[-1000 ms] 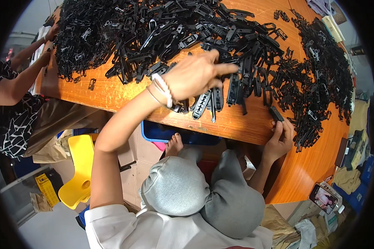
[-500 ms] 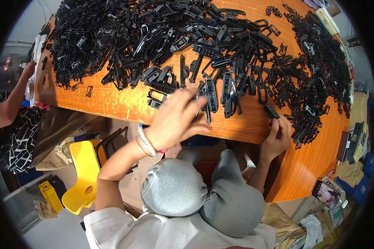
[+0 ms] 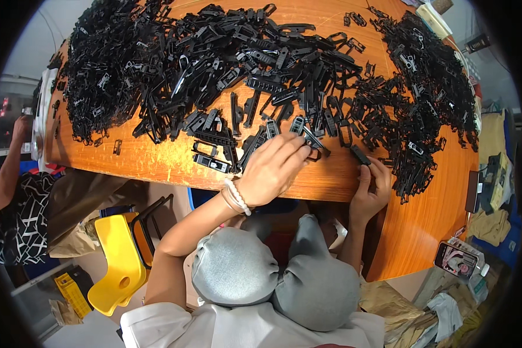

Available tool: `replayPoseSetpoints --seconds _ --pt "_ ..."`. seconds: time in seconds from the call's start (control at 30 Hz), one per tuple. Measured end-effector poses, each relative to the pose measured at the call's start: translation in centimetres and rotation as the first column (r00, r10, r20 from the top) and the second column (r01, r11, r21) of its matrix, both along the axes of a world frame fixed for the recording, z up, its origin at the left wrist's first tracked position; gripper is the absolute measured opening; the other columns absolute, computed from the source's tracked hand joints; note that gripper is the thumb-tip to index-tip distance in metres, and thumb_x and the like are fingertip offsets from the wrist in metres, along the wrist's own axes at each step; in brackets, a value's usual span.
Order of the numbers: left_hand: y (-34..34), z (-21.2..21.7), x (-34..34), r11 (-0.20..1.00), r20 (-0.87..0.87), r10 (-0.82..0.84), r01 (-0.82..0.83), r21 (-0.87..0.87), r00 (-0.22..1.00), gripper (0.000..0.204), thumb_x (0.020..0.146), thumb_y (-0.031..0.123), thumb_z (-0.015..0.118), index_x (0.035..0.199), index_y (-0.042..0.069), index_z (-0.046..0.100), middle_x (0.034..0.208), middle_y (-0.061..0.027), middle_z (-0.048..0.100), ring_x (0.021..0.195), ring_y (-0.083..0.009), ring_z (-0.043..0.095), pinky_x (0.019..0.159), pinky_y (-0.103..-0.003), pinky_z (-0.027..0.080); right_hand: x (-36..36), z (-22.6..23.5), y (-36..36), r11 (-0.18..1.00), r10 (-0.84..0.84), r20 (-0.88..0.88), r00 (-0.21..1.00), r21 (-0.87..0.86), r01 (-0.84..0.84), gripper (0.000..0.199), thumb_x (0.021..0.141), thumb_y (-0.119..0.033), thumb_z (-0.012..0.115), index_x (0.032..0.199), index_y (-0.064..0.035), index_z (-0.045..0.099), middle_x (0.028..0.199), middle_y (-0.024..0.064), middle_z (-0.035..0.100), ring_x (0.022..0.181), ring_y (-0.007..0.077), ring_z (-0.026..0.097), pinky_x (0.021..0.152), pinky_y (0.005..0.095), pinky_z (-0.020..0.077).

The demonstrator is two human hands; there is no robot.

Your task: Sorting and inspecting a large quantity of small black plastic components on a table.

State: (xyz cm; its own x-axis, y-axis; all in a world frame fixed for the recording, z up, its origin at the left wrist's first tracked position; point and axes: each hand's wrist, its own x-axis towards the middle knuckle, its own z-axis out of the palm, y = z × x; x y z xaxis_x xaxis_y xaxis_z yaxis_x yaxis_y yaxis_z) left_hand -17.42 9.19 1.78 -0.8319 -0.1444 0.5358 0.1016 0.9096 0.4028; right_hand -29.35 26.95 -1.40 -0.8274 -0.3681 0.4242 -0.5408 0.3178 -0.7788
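Note:
My left hand [image 3: 275,168], with a white bracelet at the wrist, is over the near part of the table. Its fingers are bent and pressed together on a black plastic part [image 3: 315,154], partly hidden beneath them. Long black plastic pieces lie around it, one slatted piece [image 3: 271,129] just beyond the knuckles. By the table's front edge my right hand [image 3: 372,191] pinches a short black plastic piece [image 3: 359,155] between thumb and fingers. To the left of my left hand lies a black part with a light-coloured face [image 3: 210,163].
A large heap of black plastic parts [image 3: 174,64] covers the back and left of the wooden table [image 3: 429,232]. Another pile of small black frames [image 3: 423,110] spreads at the right. A yellow chair [image 3: 119,255], a phone [image 3: 455,259] and another person's arm [image 3: 8,162] are nearby.
My left hand has moved right and come down onto the black parts, its fingers closing together. My right hand still holds its black piece. The view has shifted slightly.

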Motion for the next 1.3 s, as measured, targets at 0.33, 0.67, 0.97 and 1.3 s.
replayPoseSetpoints --seconds 0.33,0.67,0.97,1.3 --pt "-4.0 2.7 1.3 0.277 0.178 0.304 -0.266 0.924 0.936 0.014 0.085 0.011 0.06 0.096 0.003 0.06 0.075 -0.0007 0.058 0.061 -0.0044 0.05 0.052 -0.017 0.038 0.3 0.6 -0.2 0.997 -0.005 0.17 0.986 -0.072 0.018 0.01 0.088 -0.004 0.053 0.092 0.0044 0.056 0.107 0.0124 0.055 0.084 0.0152 0.056 0.065 0.0221 0.0476" --pt "-17.1 2.2 7.0 0.503 0.089 0.667 -0.536 0.678 0.739 0.02 0.086 0.012 0.06 0.1 -0.001 0.058 0.084 -0.0024 0.061 0.072 -0.007 0.055 0.064 -0.019 0.043 0.5 -0.3 -0.2 0.991 -0.019 0.067 0.998 -0.129 0.028 0.01 0.087 -0.003 0.053 0.092 0.0061 0.054 0.097 0.0138 0.057 0.073 0.0168 0.058 0.059 0.0236 0.0476" --pt "-15.1 1.5 5.8 0.747 -0.069 0.664 -0.657 0.104 0.744 0.028 0.081 0.009 0.059 0.107 0.001 0.056 0.114 -0.0163 0.053 0.105 -0.0308 0.051 0.092 -0.037 0.04 0.0 0.8 -0.8 0.98 -0.021 0.276 0.961 -0.186 0.075 0.013 0.089 -0.002 0.049 0.093 0.0078 0.056 0.096 0.0111 0.057 0.074 0.0141 0.059 0.061 0.0222 0.0473" --pt "-13.7 3.8 -2.1 0.978 0.112 0.165 -0.148 -0.148 0.98 0.046 0.073 0.018 0.069 0.113 0.005 0.051 0.122 -0.0181 0.045 0.118 -0.0344 0.04 0.098 -0.041 0.035 -1.9 1.1 -2.7 0.982 -0.042 0.378 0.925 -0.154 0.108 0.015 0.092 -0.007 0.047 0.094 0.005 0.055 0.093 0.0063 0.056 0.073 0.0103 0.058 0.062 0.0213 0.0455"
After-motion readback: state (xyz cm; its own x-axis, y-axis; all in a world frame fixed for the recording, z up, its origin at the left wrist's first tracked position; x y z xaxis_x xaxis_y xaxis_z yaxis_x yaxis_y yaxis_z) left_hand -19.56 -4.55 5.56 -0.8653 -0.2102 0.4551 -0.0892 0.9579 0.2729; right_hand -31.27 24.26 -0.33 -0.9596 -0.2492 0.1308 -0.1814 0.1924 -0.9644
